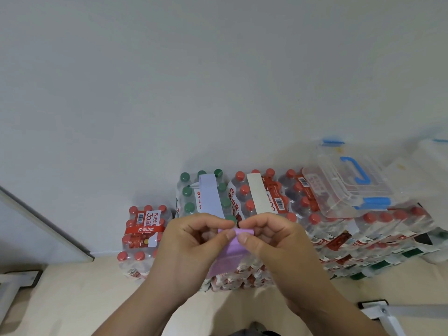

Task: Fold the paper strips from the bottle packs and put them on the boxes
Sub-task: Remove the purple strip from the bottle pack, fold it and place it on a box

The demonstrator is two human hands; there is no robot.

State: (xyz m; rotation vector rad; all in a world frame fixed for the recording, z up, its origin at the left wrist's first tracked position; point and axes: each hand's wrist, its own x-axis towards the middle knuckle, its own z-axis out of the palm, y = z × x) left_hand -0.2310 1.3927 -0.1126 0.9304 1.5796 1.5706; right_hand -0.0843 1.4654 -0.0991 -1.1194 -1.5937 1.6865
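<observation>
A matte purple paper strip (230, 253), top edge folded over, hangs above glossy shrink-wrapped bottle packs (242, 197). Left hand (191, 246) and right hand (274, 241) each pinch the fold, grip closed, fingers curled.

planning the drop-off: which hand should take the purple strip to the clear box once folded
Probably right. Both the right hand and left hand pinch the strip, but the box lies to the right, so the left would have to cross.
</observation>
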